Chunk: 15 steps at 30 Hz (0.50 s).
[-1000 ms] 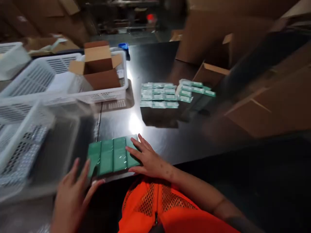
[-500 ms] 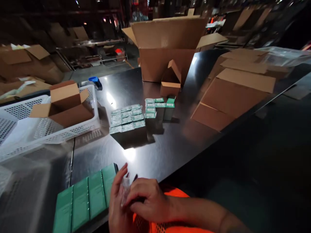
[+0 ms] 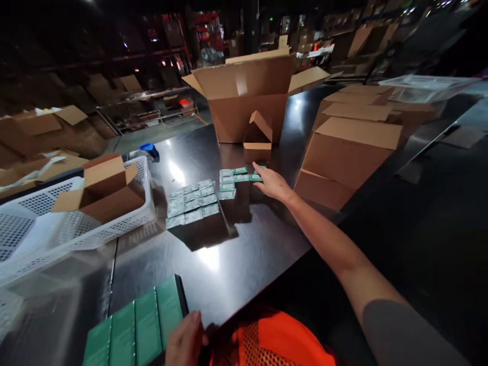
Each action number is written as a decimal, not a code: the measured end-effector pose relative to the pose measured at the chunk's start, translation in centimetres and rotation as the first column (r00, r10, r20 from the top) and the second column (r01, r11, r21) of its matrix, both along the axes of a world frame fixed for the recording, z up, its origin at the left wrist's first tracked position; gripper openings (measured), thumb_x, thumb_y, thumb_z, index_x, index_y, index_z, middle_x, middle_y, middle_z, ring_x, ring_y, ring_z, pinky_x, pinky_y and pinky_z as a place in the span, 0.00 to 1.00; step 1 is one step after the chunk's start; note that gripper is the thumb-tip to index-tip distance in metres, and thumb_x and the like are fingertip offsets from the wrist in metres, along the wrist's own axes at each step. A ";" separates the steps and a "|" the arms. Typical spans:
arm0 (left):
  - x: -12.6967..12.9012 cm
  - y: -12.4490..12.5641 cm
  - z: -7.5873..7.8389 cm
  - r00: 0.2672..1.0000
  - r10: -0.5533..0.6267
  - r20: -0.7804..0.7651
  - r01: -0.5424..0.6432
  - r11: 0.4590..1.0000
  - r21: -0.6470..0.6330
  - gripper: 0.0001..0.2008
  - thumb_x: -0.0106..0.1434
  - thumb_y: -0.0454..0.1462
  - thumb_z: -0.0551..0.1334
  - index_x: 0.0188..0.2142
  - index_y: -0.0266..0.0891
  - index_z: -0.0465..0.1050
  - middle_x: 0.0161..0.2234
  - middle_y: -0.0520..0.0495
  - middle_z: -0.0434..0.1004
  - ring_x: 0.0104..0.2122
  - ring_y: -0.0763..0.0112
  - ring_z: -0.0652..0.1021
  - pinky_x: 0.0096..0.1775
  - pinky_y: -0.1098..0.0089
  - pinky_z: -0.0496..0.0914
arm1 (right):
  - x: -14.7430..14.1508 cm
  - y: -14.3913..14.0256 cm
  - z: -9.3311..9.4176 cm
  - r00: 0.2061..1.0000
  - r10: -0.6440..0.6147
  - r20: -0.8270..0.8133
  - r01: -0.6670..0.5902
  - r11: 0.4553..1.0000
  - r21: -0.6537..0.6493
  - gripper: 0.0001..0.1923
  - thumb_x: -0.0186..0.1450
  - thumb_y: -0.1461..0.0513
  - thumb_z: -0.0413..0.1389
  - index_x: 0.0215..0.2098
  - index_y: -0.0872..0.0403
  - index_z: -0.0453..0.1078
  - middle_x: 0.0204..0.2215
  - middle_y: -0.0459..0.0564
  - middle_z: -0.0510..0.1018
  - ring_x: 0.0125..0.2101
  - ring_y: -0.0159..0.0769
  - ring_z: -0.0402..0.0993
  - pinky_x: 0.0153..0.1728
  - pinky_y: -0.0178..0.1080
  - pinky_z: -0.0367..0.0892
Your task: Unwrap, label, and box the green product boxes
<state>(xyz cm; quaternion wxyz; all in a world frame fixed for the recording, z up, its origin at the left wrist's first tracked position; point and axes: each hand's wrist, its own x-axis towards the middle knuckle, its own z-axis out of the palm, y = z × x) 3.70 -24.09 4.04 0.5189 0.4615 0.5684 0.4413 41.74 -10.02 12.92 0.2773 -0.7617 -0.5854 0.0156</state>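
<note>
My right hand point(image 3: 272, 182) stretches across the metal table, thumb and fingers apart on either side of a small green box point(image 3: 255, 177). Whether they press on it I cannot tell. Left of it sit several small plastic-wrapped green-and-white boxes point(image 3: 227, 186). A larger block of wrapped boxes point(image 3: 192, 202) stands nearer to me. At the bottom, my left hand point(image 3: 185, 339) is closed with curled fingers, partly cut off by the frame; what it holds is hidden. Beside it lies a row of larger green boxes point(image 3: 134, 325).
A small open carton point(image 3: 257, 152) stands before a big open carton point(image 3: 247, 119). Brown cartons point(image 3: 343, 162) line the right edge. On the left, a white basket point(image 3: 125, 223) holds another open carton point(image 3: 110, 195). A blue tape dispenser-like object point(image 3: 149, 150) lies behind it.
My hands have parted. The right one has moved forward to the small green boxes; the left has dropped towards the bottom edge. The clear plastic between them is out of sight. The view has shifted slightly.
</note>
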 end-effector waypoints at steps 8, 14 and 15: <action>-2.9 -0.9 -0.5 0.785 0.014 -0.619 0.294 0.872 0.393 0.24 0.66 0.38 0.56 0.61 0.40 0.68 0.30 0.50 0.82 0.23 0.71 0.79 0.29 0.72 0.74 | -1.6 -9.7 -6.0 0.780 -0.178 -0.600 0.267 0.962 0.062 0.17 0.56 0.51 0.59 0.37 0.55 0.75 0.26 0.47 0.74 0.27 0.37 0.72 0.30 0.39 0.71; -4.4 0.2 0.6 0.573 0.074 -0.816 0.561 0.691 0.457 0.21 0.68 0.35 0.58 0.60 0.46 0.70 0.48 0.43 0.81 0.35 0.68 0.83 0.31 0.74 0.73 | -12.3 -15.6 -11.1 0.665 -0.107 -0.740 0.061 0.994 -0.089 0.27 0.52 0.47 0.66 0.42 0.54 0.71 0.40 0.54 0.77 0.24 0.34 0.72 0.24 0.38 0.72; -4.2 0.3 0.8 0.540 0.101 -0.836 0.573 0.684 0.452 0.20 0.68 0.38 0.60 0.59 0.45 0.71 0.48 0.43 0.81 0.36 0.67 0.83 0.31 0.74 0.73 | -13.9 -16.0 -11.2 0.710 -0.068 -0.701 0.004 0.996 -0.092 0.29 0.54 0.49 0.66 0.48 0.53 0.71 0.44 0.54 0.76 0.25 0.33 0.72 0.26 0.39 0.73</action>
